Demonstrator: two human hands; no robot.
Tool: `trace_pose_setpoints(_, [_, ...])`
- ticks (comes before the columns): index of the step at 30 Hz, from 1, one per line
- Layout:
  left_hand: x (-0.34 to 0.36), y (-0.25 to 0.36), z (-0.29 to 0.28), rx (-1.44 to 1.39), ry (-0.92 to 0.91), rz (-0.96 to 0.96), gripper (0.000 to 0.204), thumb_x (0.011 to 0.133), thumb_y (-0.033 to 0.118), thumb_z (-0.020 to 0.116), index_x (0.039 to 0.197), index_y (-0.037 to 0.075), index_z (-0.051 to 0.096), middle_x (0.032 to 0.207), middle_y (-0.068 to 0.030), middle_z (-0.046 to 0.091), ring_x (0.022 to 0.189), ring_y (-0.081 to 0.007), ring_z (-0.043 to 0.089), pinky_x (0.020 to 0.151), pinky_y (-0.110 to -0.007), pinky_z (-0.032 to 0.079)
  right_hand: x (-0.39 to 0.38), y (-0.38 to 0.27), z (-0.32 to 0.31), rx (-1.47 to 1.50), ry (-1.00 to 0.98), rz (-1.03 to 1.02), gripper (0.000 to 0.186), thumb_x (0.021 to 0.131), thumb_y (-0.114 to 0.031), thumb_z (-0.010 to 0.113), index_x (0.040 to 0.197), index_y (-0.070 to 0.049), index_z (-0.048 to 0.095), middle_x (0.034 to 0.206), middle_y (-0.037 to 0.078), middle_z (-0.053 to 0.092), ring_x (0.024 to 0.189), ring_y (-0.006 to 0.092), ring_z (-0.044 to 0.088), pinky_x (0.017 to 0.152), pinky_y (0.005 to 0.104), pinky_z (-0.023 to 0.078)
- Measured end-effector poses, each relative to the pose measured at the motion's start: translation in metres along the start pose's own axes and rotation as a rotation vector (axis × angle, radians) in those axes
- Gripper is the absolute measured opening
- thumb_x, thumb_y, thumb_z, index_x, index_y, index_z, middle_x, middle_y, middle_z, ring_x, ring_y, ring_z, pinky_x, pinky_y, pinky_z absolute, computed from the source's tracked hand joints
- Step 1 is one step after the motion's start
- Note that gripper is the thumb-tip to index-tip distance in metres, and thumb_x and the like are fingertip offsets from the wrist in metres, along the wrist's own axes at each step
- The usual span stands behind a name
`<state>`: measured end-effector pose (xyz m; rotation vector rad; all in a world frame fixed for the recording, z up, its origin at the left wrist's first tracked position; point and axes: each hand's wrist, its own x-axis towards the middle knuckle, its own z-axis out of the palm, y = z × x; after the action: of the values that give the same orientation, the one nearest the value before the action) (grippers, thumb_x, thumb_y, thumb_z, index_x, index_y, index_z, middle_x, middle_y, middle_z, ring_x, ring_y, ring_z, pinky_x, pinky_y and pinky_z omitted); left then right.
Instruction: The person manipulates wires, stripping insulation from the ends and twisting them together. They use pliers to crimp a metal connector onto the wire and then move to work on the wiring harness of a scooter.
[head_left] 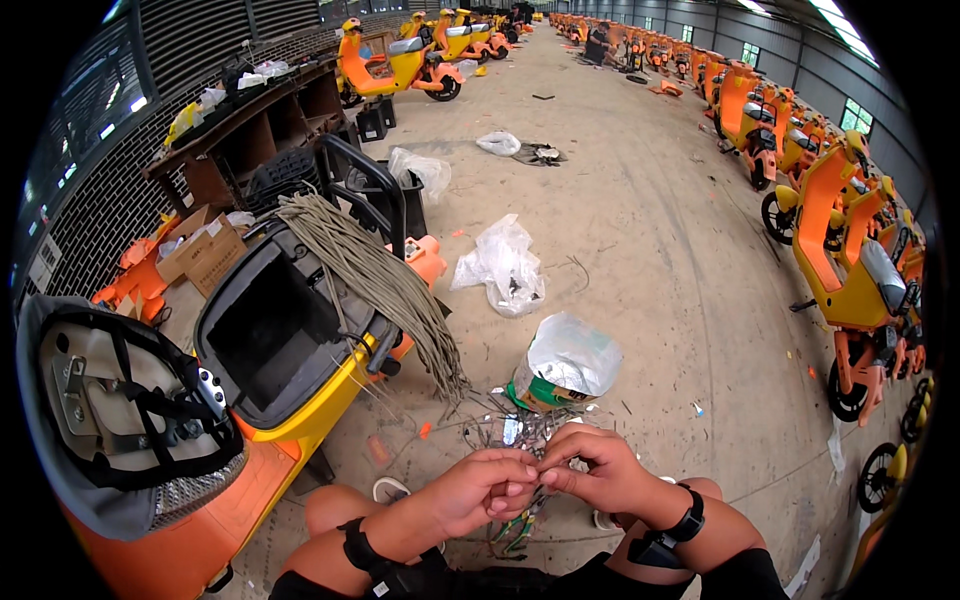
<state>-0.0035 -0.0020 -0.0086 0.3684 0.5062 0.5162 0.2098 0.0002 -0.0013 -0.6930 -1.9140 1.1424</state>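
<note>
My left hand [490, 490] and my right hand [592, 468] meet low in the middle of the head view, fingertips pinched together. Whatever they hold between them is too small and too covered by fingers to make out. Beneath and just beyond the hands, cut wires and scraps [513, 430] lie scattered on the floor, with green and yellow pieces showing between my wrists. A green-and-white bag or tub [573, 357] with a pale open mouth stands just past the right hand. A long bundle of grey-brown cables [375, 275] drapes over the scooter to the left.
An orange-and-yellow scooter [310, 415] stands close at left, its seat [150, 400] tipped up beside an open black storage bin [265, 325]. A clear plastic bag [503, 265] lies ahead. Rows of scooters [840, 255] line the right; a cardboard box [205, 250] sits far left.
</note>
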Motion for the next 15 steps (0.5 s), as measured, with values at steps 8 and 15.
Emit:
trace_pose_setpoints(8, [-0.001, -0.013, 0.018, 1.195, 0.464, 0.698, 0.006, 0.084, 0.006, 0.064, 0.088, 0.005, 0.06, 0.066, -0.0022, 0.051, 0.056, -0.0152, 0.054, 0.049, -0.028, 0.041, -0.001, -0.002, 0.018, 0.457, 0.198, 0.585, 0.014, 0.093, -0.015, 0.061, 0.09, -0.001, 0.06, 0.077, 0.003, 0.06, 0.065, 0.0096, 0.056, 0.063, 0.0221, 0.045])
trace_pose_setpoints(15, [0.008, -0.019, 0.01, 2.053, 0.559, 1.285, 0.012, 0.076, 0.008, 0.067, 0.085, 0.006, 0.06, 0.067, -0.0066, 0.052, 0.056, -0.0237, 0.057, 0.047, -0.034, 0.045, -0.007, 0.014, 0.019, 0.92, 0.243, 0.772, 0.017, 0.094, -0.018, 0.059, 0.082, -0.006, 0.058, 0.069, 0.001, 0.057, 0.06, 0.0077, 0.051, 0.054, 0.0203, 0.038])
